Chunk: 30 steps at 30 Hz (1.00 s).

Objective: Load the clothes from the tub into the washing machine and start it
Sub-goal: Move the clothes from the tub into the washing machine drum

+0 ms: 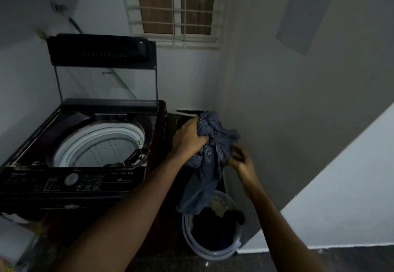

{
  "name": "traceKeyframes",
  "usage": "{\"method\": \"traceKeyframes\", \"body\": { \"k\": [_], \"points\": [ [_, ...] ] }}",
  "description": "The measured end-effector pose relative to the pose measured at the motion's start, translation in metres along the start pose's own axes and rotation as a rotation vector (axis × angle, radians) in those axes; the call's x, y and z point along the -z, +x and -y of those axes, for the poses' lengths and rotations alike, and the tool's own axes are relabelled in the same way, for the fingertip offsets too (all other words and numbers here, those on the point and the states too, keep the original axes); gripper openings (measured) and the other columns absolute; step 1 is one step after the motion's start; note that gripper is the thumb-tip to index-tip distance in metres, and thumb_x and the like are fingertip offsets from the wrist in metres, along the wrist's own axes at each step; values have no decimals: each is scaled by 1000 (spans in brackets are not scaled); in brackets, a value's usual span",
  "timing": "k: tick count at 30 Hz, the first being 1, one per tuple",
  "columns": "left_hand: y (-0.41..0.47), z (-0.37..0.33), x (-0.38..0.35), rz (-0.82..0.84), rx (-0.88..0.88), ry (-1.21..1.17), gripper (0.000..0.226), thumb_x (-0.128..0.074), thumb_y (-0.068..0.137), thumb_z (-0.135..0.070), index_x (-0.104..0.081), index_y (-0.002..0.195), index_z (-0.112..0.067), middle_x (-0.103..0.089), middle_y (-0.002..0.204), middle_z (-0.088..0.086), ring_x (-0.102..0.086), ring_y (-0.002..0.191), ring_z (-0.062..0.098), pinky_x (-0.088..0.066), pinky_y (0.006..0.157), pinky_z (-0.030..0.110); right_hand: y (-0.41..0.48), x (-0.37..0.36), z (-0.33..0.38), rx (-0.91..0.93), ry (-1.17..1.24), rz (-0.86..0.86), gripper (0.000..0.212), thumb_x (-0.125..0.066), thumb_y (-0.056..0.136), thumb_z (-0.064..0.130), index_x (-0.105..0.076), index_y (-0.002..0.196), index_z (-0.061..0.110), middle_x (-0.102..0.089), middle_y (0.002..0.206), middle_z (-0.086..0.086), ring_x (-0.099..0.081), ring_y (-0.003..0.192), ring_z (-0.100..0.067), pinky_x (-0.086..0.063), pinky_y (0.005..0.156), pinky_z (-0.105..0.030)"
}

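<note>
A: Hands?
B: Left hand (187, 138) grips the bunched top of a striped blue garment (210, 143). Right hand (242, 157) pinches its edge lower down.
A: Where is the garment?
B: In the air above the white tub (213, 252), tail hanging near the rim. Dark clothes (215, 229) lie in the tub, on the floor, right of the washing machine (70, 178).
A: Machine?
B: Lid (98, 50) upright, drum (100, 143) exposed.

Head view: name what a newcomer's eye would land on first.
A bunched striped blue garment hangs centre-right, gripped by the left hand and right hand above the white tub of dark clothes. Left of it, the top-loading washing machine stands with its lid raised, white drum exposed.
</note>
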<state>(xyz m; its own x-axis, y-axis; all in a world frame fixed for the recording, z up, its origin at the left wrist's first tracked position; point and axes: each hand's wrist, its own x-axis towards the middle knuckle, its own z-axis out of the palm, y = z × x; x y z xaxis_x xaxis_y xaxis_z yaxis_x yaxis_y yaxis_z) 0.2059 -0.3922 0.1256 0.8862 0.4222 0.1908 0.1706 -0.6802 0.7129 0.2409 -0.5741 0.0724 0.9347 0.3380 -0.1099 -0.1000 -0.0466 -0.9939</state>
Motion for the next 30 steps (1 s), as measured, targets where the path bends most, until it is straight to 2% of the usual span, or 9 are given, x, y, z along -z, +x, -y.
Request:
{"method": "traceKeyframes", "body": {
  "k": [3,6,9,10,15,19,21,24,30],
  "points": [
    [7,1,6,-18,57,-95,50,-65,81,-22,-51,128,-29,-63,123,0,-60,108,25,-39,82,27,-12,-2,-35,-88,-65,200,66,-73,76,-6,-40,125,22,-55,115,11,-54,96,4,-51,69,-10],
    [14,3,9,-46,112,-151,48,-63,82,-21,-51,127,-31,-63,123,1,-60,109,26,-42,83,29,-5,-14,-78,-135,-238,248,54,-79,76,7,-52,122,13,-63,115,1,-61,104,-14,-50,78,-20],
    [18,14,16,-62,88,-131,43,-59,83,-16,-54,122,-30,-64,118,1,-61,104,25,-47,83,32,12,-19,-88,-83,-541,81,11,-61,90,6,-62,100,1,-60,88,-4,-57,87,-18,-41,69,-24],
    [19,21,19,-74,80,-111,42,-58,83,-15,-54,122,-29,-63,118,1,-60,104,26,-49,85,36,21,-17,-88,-67,-552,3,13,-55,92,2,-63,102,-1,-60,90,-6,-57,88,-19,-42,72,-27],
    [39,66,40,-88,66,61,52,-55,86,-15,-48,136,-27,-53,136,5,-56,116,31,-47,93,42,60,-33,-37,-96,-107,-238,22,-44,88,-5,-59,102,-12,-67,98,-26,-66,89,-36,-57,78,-54],
    [62,97,61,-65,5,106,54,-57,86,-14,-46,137,-26,-50,137,4,-55,116,32,-49,89,44,70,-113,25,24,36,-116,27,-40,90,-9,-57,111,-5,-62,90,-24,-60,89,-31,-51,81,-45],
    [77,117,81,-60,-16,134,54,-57,86,-14,-46,137,-28,-50,137,3,-56,115,33,-50,88,44,75,-164,45,62,63,0,43,-36,86,-14,-56,118,7,-63,97,-8,-61,93,-23,-53,82,-31],
    [98,159,123,-63,-47,211,55,-56,87,-13,-45,139,-27,-48,140,3,-55,117,34,-48,90,44,84,-248,57,129,-65,190,47,-38,87,-12,-52,124,14,-62,107,-1,-61,95,-14,-51,76,-21],
    [123,269,201,-38,31,216,54,-57,84,-15,-48,136,-25,-52,135,6,-55,116,35,-50,86,45,114,-383,44,333,-425,225,35,-46,89,-2,-55,120,10,-57,118,-4,-52,106,-13,-37,86,-15]
  ]
}}
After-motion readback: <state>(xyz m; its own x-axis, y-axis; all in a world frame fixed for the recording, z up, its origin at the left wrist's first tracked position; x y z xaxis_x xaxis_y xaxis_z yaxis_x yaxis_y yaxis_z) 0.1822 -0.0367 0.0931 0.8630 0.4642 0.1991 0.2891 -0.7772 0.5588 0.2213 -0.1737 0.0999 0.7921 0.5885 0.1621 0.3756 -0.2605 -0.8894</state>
